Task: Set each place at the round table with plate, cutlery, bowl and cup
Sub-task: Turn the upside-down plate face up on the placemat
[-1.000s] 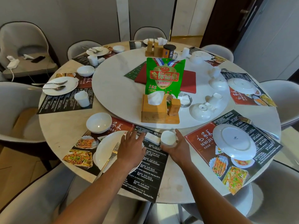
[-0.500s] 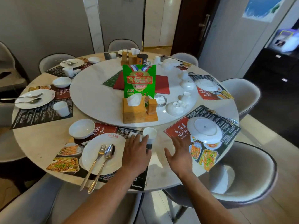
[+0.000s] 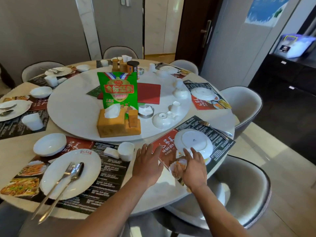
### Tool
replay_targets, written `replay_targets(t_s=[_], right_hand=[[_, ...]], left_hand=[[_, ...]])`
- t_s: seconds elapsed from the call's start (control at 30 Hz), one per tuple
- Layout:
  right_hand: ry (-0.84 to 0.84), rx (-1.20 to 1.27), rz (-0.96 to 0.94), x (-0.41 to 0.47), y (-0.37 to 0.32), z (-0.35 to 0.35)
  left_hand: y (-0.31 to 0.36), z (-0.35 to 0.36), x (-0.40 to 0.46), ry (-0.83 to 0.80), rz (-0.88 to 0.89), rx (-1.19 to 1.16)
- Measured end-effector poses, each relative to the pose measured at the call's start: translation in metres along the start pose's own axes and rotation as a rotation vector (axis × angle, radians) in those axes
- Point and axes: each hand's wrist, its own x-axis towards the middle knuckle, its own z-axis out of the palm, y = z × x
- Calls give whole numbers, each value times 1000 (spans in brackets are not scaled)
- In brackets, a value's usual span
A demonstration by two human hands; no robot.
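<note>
Both hands hover open over the near right part of the round table (image 3: 153, 194). My left hand (image 3: 147, 165) is between two placemats, just right of a white cup (image 3: 126, 151). My right hand (image 3: 195, 166) reaches toward an upside-down white plate (image 3: 193, 142) on the right placemat (image 3: 220, 139), fingertips at its near rim. A fork (image 3: 213, 129) lies beyond that plate. The near left place has a plate (image 3: 71, 173) with fork and spoon (image 3: 75, 170), and a bowl (image 3: 49, 144).
The lazy Susan (image 3: 73, 110) carries a green snack bag (image 3: 119, 89), a wooden tissue box (image 3: 116, 124), an upturned bowl (image 3: 162, 119) and cups (image 3: 175, 106). Grey chairs (image 3: 242, 190) ring the table. Further places sit at the left and far side.
My right hand let go of the white cup and moved right to the upside-down plate. My left hand left the near plate and moved right too. The view turned right.
</note>
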Motion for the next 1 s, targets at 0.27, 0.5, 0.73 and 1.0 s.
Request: replay_targets(t_s=[0.27,0.5,0.73,1.0], right_hand=[[-169,-60,-95,73,81,-6],[-256,-111,-252,130,83,-9],[-371,-182,-354,157,62,8],[-310,-195,-333,182,47,15]], left_hand=[[71,47,57,1,-58,110],[72,54,106,21,-121,151],[53,52,160,20,-126,272],[29,57,204,-27,-68,328]])
